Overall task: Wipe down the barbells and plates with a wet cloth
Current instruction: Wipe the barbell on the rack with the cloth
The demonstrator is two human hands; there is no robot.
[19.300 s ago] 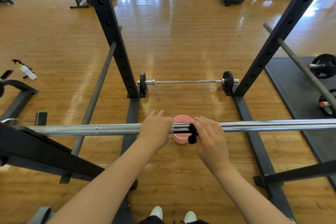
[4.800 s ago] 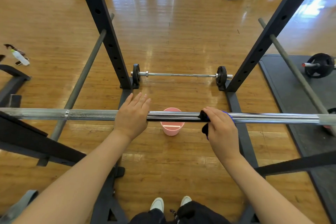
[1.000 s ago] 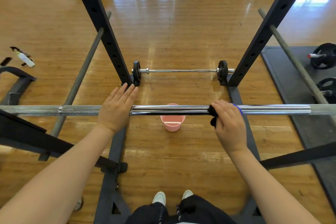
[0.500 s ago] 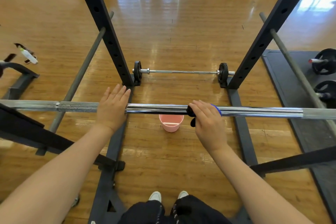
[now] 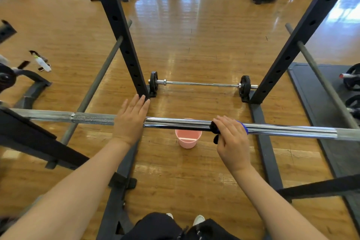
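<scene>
At the far left of the frame I am seeing a white spray bottle (image 5: 43, 63) lying on the wooden floor (image 5: 175, 31), near the foot of a dark machine. The long chrome barbell (image 5: 282, 129) is running across the middle of the picture from the left edge to the right edge, resting at the left on a black rack arm (image 5: 29, 138). My left hand (image 5: 131, 121) is lying flat on top of the bar a little left of centre, fingers straight and together, pressing down rather than wrapping round it. Behind it a black rack upright (image 5: 118, 31) is rising toward the top of the frame. Just right of centre, below the bar, a pink bucket (image 5: 188, 138) is standing on the floor. To its right my right hand (image 5: 231, 142) is curling over the bar and clamping a dark cloth (image 5: 214, 130) with a blue edge against it; the cloth is peeking out at the left of the fingers. Farther up the picture, a short barbell (image 5: 200, 84) with small black plates (image 5: 244, 85) is lying on the floor between the two uprights. At the right edge, more plates (image 5: 352, 79) are sitting on a dark mat (image 5: 315, 91).
</scene>
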